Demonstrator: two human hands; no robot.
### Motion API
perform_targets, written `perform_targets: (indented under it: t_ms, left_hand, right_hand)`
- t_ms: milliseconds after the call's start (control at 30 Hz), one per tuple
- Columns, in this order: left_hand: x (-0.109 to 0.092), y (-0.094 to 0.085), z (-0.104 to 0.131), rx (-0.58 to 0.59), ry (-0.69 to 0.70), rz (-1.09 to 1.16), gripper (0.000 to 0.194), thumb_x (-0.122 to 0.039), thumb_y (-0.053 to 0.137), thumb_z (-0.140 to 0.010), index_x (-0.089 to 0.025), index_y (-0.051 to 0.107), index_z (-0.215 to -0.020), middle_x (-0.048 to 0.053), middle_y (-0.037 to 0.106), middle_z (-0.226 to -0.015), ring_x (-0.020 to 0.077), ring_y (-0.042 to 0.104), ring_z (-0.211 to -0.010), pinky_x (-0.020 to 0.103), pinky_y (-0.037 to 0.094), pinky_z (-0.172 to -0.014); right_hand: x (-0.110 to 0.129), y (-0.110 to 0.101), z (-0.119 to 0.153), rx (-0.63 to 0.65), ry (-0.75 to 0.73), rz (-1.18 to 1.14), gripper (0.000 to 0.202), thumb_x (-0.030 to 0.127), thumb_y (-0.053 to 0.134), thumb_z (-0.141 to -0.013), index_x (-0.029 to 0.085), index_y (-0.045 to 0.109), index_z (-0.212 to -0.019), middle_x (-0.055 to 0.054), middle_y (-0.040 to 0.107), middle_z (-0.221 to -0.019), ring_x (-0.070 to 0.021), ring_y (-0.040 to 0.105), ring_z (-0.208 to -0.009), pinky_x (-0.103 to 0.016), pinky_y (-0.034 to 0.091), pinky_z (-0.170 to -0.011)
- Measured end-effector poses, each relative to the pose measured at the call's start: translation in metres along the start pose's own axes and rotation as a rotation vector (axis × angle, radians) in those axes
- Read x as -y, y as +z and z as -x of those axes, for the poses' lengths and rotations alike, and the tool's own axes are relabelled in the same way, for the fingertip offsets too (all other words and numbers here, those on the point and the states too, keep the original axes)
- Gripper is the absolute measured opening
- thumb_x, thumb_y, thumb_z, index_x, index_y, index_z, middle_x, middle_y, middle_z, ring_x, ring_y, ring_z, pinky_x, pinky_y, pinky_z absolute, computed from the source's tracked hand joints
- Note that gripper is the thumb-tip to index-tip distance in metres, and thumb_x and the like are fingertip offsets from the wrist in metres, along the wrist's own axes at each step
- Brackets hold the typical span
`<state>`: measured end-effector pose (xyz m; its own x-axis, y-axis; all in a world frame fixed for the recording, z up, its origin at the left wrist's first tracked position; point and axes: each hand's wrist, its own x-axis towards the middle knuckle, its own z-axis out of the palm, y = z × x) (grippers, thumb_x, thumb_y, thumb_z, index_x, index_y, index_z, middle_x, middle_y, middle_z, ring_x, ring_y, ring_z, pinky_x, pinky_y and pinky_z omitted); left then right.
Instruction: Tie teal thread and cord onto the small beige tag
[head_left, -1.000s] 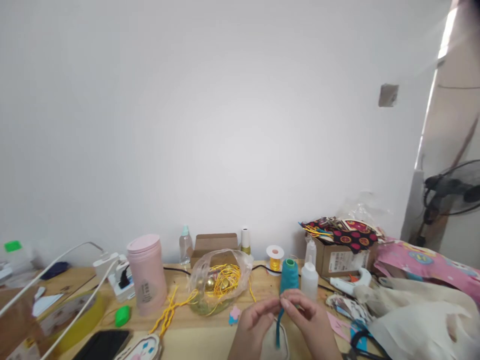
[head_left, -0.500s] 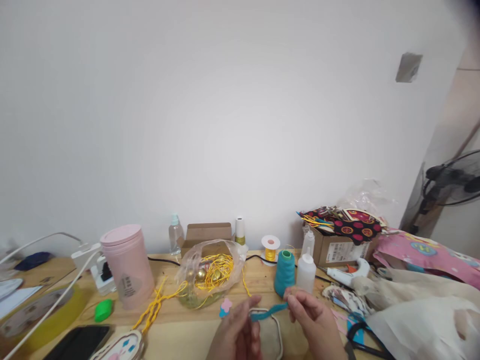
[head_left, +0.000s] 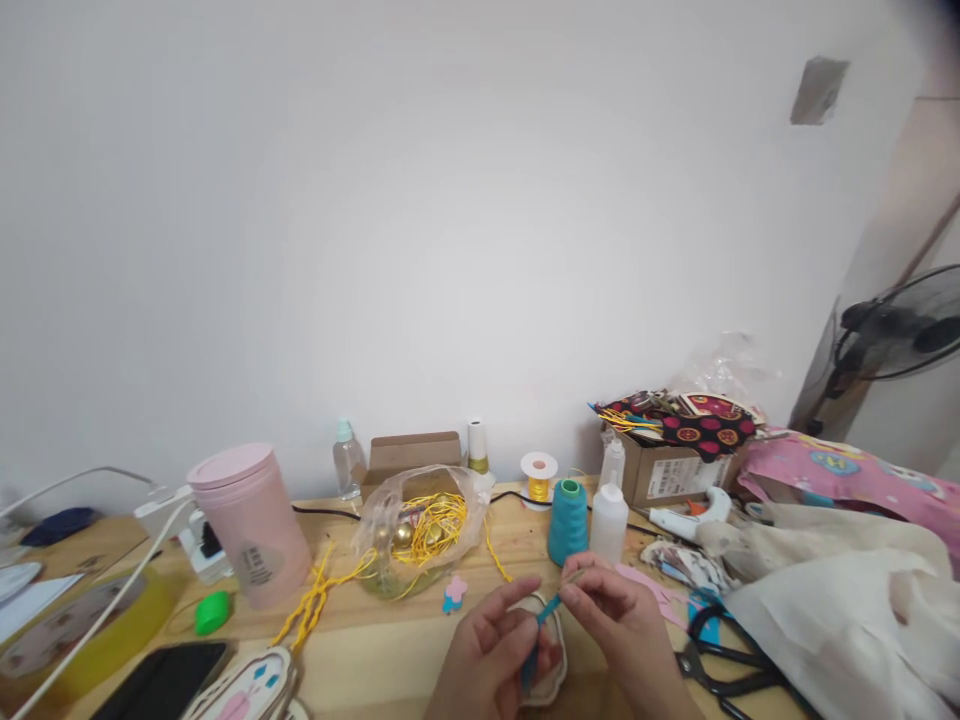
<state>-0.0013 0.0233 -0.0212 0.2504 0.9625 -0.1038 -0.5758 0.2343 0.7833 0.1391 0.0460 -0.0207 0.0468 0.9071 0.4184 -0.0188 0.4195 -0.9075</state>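
A narrow blue strip (head_left: 550, 608) stretches between my two hands above the table. My left hand (head_left: 499, 645) is closed on its lower part, thumb pressed against the fingers. With thumb and fingertips, my right hand (head_left: 611, 615) pinches the upper end. Below them lies a pale plaque with a scalloped rim (head_left: 553, 660), partly covered by my left hand. Just behind my hands stand a cone of teal thread (head_left: 568, 525) and a white squeeze bottle (head_left: 608, 527). A small pink and blue cutout (head_left: 454, 594) lies left of my left hand.
Black-handled scissors (head_left: 724, 655) and white cloth (head_left: 847, 610) lie at the right. A plastic bag of yellow cord and gold bells (head_left: 427, 530) sits left of centre. Further left are a pink canister (head_left: 251, 530), a phone (head_left: 161, 680) and a tape roll (head_left: 82, 630).
My hands have come closer together, and less of the blue strip shows between them. It now slants more steeply. The view has shifted slightly, and more of the scissors shows.
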Motion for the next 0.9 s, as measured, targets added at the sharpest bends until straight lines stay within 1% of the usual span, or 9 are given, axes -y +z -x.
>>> perform_targets:
  t_ms: [100,200,267,333,400,500,600,767,900]
  left_hand:
    - [-0.009,-0.002,0.002,0.002,-0.075,0.213,0.028,-0.019,0.076,-0.053,-0.018,0.069,-0.081,-0.003,0.059,-0.051,0.0071,0.052,-0.050,0.030,0.047,-0.070]
    - [-0.016,-0.006,0.002,-0.071,0.015,0.217,0.019,-0.022,0.072,-0.060,-0.019,0.069,-0.078,-0.006,0.055,-0.051,0.0055,0.049,-0.048,0.026,0.047,-0.066]
    - [-0.018,-0.008,0.001,-0.163,0.118,0.057,0.020,-0.026,0.070,-0.063,-0.019,0.068,-0.081,-0.004,0.058,-0.057,0.0075,0.051,-0.053,0.022,0.046,-0.061]
    - [-0.016,-0.006,0.001,-0.225,0.221,-0.219,0.024,-0.026,0.071,-0.061,-0.018,0.068,-0.084,0.000,0.064,-0.071,0.0130,0.056,-0.068,0.023,0.044,-0.065]
    - [-0.012,-0.002,0.003,-0.161,0.274,-0.484,0.025,-0.024,0.072,-0.059,-0.018,0.069,-0.083,0.003,0.066,-0.082,0.0182,0.056,-0.081,0.024,0.042,-0.072]
    - [-0.007,0.004,0.007,0.006,0.207,-0.590,0.009,-0.023,0.066,-0.066,-0.016,0.071,-0.071,0.001,0.066,-0.069,0.0160,0.055,-0.070,0.022,0.040,-0.065]
    - [-0.005,0.004,0.008,0.053,0.117,-0.534,0.019,-0.024,0.061,-0.071,-0.013,0.068,-0.056,0.000,0.063,-0.054,0.0116,0.050,-0.055,0.021,0.036,-0.055]
    - [-0.006,-0.002,0.008,0.120,-0.046,-0.340,0.016,-0.025,0.061,-0.072,-0.012,0.068,-0.075,0.005,0.068,-0.063,0.0136,0.058,-0.061,0.024,0.041,-0.063]
    - [-0.004,-0.005,0.008,0.119,-0.157,-0.213,0.015,-0.024,0.063,-0.070,-0.009,0.067,-0.069,0.003,0.063,-0.051,0.0094,0.055,-0.046,0.019,0.040,-0.050]
  right_hand:
    - [-0.003,-0.001,-0.003,-0.042,0.009,-0.013,0.027,0.037,0.064,-0.066,0.017,0.058,-0.049,-0.004,0.055,-0.066,-0.0182,0.054,-0.065,-0.026,0.044,-0.058]
    - [-0.003,-0.002,-0.006,-0.074,0.012,-0.022,0.027,0.039,0.063,-0.066,0.018,0.056,-0.050,-0.003,0.054,-0.066,-0.0180,0.052,-0.067,-0.027,0.043,-0.061]
    - [0.000,-0.001,-0.006,-0.058,0.016,-0.027,0.028,0.039,0.064,-0.065,0.018,0.056,-0.049,-0.002,0.053,-0.064,-0.0177,0.051,-0.066,-0.026,0.043,-0.060]
    - [0.003,0.001,-0.004,-0.015,0.028,-0.033,0.028,0.038,0.066,-0.063,0.017,0.056,-0.047,-0.002,0.052,-0.062,-0.0169,0.050,-0.064,-0.025,0.042,-0.057]
    - [0.005,0.004,-0.001,0.038,0.048,-0.044,0.027,0.036,0.067,-0.062,0.017,0.057,-0.046,-0.002,0.051,-0.061,-0.0161,0.050,-0.062,-0.024,0.041,-0.054]
    - [0.007,0.006,0.001,0.092,0.088,-0.077,0.025,0.035,0.069,-0.059,0.016,0.059,-0.047,-0.001,0.051,-0.061,-0.0154,0.049,-0.060,-0.023,0.039,-0.051]
    - [0.008,0.006,0.000,0.115,0.135,-0.127,0.030,0.040,0.069,-0.058,0.016,0.056,-0.045,0.000,0.050,-0.055,-0.0143,0.047,-0.057,-0.024,0.039,-0.052]
    - [0.007,0.004,-0.002,0.102,0.235,-0.193,0.035,0.043,0.067,-0.060,0.016,0.051,-0.045,0.003,0.046,-0.047,-0.0111,0.042,-0.049,-0.023,0.034,-0.050]
    - [0.003,0.002,-0.004,0.017,0.285,-0.218,0.036,0.047,0.064,-0.062,0.016,0.050,-0.049,0.006,0.040,-0.045,-0.0077,0.033,-0.043,-0.020,0.026,-0.043]
